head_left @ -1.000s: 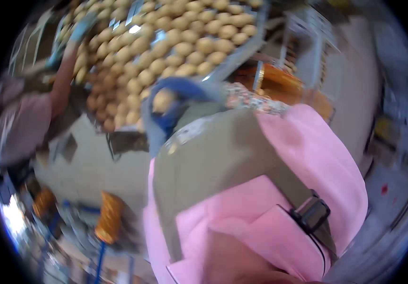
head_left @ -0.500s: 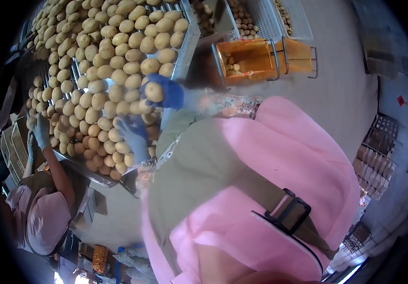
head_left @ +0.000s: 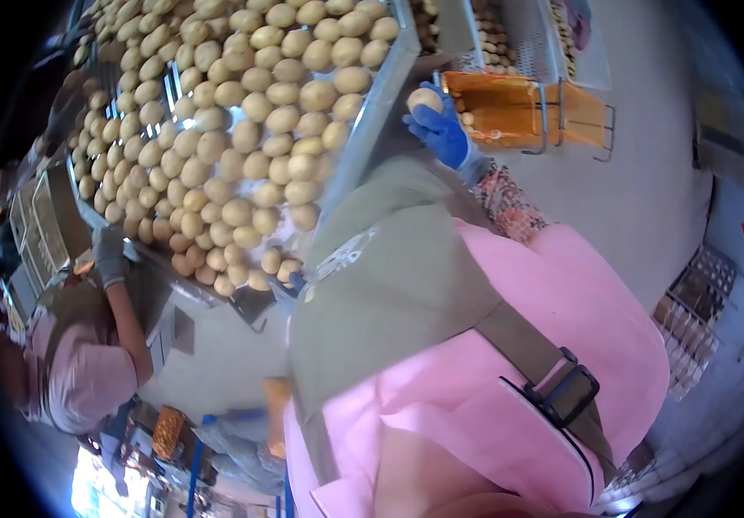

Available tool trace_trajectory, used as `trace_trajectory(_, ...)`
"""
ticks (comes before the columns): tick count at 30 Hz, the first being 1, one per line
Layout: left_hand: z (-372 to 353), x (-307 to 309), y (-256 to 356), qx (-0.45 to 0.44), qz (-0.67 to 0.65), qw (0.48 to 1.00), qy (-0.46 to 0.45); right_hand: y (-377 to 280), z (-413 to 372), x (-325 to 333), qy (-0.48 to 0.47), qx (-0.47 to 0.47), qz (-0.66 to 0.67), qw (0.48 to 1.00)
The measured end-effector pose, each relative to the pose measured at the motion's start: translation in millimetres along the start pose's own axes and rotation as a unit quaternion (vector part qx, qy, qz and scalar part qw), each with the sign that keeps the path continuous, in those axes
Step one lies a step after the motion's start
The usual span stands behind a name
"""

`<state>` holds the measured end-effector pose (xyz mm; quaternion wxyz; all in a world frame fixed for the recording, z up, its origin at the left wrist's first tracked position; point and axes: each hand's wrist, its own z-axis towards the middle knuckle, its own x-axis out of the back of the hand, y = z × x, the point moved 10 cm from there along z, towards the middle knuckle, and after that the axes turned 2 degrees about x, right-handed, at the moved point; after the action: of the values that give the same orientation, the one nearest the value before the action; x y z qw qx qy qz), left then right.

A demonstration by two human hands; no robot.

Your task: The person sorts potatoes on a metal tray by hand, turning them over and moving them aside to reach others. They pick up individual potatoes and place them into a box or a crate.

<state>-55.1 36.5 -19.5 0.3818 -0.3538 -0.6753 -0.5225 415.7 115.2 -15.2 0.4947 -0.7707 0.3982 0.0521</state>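
Observation:
My right hand (head_left: 443, 129), in a blue glove, is closed around a potato (head_left: 424, 101) beside the near end of an orange mesh bag (head_left: 510, 91) held open on a metal frame. Some potatoes lie inside that bag. My left hand (head_left: 294, 281), also gloved, is mostly hidden behind my apron; only part of it shows at the near edge of the sorting table, next to a few potatoes (head_left: 272, 259). Many potatoes cover the metal table's rollers, bordered by a raised metal rim (head_left: 380, 108).
White plastic crates (head_left: 534, 39) of potatoes stand beyond the orange bag. At the left, a co-worker's gloved hand (head_left: 109, 252) is at the table's far edge, near a box (head_left: 54, 216). Stacked crates (head_left: 696, 298) stand at the right.
My right hand has moved from over the table to the orange bag, carrying the potato. My left hand has drawn back toward my body. The view has shifted.

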Motion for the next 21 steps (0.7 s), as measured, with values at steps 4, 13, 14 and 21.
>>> trace_trajectory(4,17,42,39,-0.048,-0.089,0.99,0.097,-23,-6,-42,-0.051,0.106,-0.249,0.961)
trace_trajectory(13,110,0,119,0.111,-0.093,0.987,-0.068,-15,-6,-124,-0.247,0.15,-0.382,0.878)
trace_trajectory(14,117,-67,104,-0.054,0.146,0.988,0.015,-2,2,-130,-0.257,0.105,-0.382,0.881)
trace_trajectory(21,63,-64,90,-0.057,0.045,0.992,-0.101,114,11,-215,-0.441,0.104,-0.688,0.567)
